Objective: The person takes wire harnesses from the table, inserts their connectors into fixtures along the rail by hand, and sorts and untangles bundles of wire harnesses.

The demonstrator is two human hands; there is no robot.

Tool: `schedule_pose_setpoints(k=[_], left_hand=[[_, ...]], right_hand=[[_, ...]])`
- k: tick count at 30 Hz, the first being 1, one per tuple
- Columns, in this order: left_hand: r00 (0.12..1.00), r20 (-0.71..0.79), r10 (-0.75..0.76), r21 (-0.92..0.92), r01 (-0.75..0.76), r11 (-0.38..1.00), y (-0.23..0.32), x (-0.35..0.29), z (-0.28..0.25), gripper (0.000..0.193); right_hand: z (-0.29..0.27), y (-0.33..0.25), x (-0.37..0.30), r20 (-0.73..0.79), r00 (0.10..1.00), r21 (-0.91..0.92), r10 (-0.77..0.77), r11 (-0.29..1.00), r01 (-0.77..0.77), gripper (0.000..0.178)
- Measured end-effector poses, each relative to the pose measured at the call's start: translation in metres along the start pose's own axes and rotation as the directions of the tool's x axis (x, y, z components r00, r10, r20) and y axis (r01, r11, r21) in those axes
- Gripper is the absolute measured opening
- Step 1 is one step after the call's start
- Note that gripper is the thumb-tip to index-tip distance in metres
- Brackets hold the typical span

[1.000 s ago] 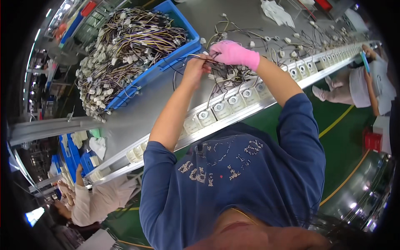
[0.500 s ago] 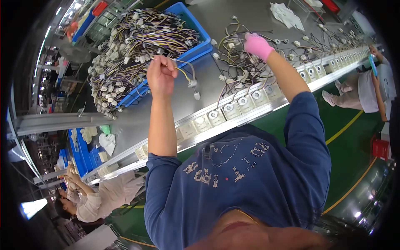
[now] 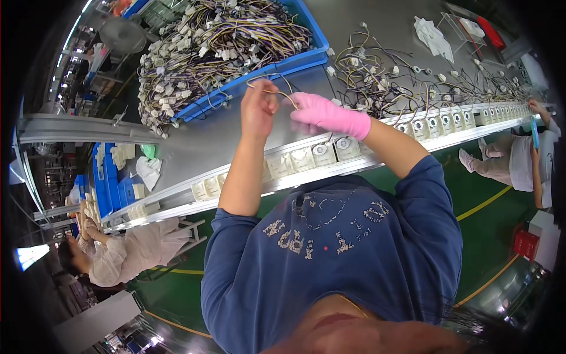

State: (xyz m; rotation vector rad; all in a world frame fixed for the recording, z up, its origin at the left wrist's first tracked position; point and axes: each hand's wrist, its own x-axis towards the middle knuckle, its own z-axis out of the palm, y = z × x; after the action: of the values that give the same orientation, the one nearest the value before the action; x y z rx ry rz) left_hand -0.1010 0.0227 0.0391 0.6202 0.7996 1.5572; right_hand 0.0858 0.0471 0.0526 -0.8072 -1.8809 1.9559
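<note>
My bare left hand (image 3: 259, 111) is closed on a thin wire harness (image 3: 283, 94), with yellowish and dark strands looping above its fingers. The harness runs right to my right hand (image 3: 330, 114), in a pink glove, whose fingertips pinch it; the lower gloved fingers are slightly blurred. Both hands are over the metal table, just beyond a row of white blocks (image 3: 323, 153) with round fittings along the near rail. Past my left hand a blue bin (image 3: 250, 75) is heaped with wire harnesses (image 3: 224, 47) ending in white connectors.
More loose harnesses (image 3: 377, 82) spread over the table (image 3: 348, 17) at the right. A white glove (image 3: 433, 38) lies farther back. Blue trays (image 3: 109, 183) stand at the left end. One person (image 3: 135, 251) works at the left, another (image 3: 533, 159) at the far right.
My right hand has come left from the loose harnesses to meet the harness at my left hand. My left hand has shifted right, away from the pile. The view has turned slightly.
</note>
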Motion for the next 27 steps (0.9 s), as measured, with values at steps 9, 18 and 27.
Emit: schedule_pose_setpoints(k=[9, 18, 27], left_hand=[[0.863, -0.043, -0.503, 0.137, 0.504, 0.853, -0.012, -0.057, -0.015, 0.033], [0.932, -0.074, -0.356, 0.679, 0.308, 0.667, -0.025, -0.07, -0.015, 0.034], [0.961, -0.131, -0.243, 0.59, 0.273, 0.76, -0.006, -0.076, -0.01, 0.033]], right_hand=[[0.014, 0.001, -0.006, 0.251, 0.968, 0.684, -0.02, 0.711, -0.163, 0.047], [0.029, -0.019, -0.015, 0.147, 0.953, 0.067, 0.267, 0.958, -0.279, 0.057], [0.053, 0.008, -0.025, -0.185, 0.951, -0.593, -0.248, 0.8, 0.093, 0.037]])
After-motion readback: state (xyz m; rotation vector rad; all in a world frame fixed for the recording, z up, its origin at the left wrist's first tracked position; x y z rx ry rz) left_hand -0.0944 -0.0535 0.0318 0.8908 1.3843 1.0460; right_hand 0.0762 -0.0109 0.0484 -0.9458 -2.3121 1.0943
